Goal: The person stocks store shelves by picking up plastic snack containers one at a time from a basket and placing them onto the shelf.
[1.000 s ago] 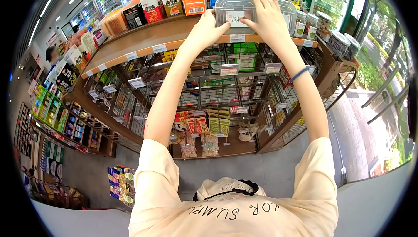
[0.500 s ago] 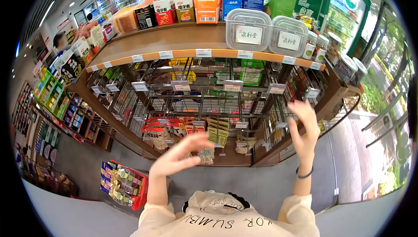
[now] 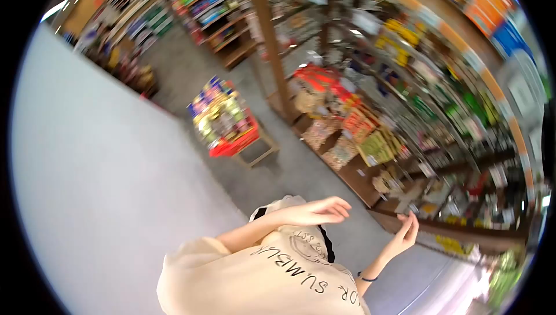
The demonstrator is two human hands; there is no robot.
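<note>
Left hand [image 3: 318,211] loosely spread and right hand [image 3: 406,233] half-curled, both empty, hang apart from a pale bag [image 3: 387,182] near the front edge of the bottom shelf [image 3: 355,181], probably light and soft, best gripped at its top.

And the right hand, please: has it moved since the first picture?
Yes. The right hand has left the clear container on the top shelf, moving down and back towards the shirt.
</note>
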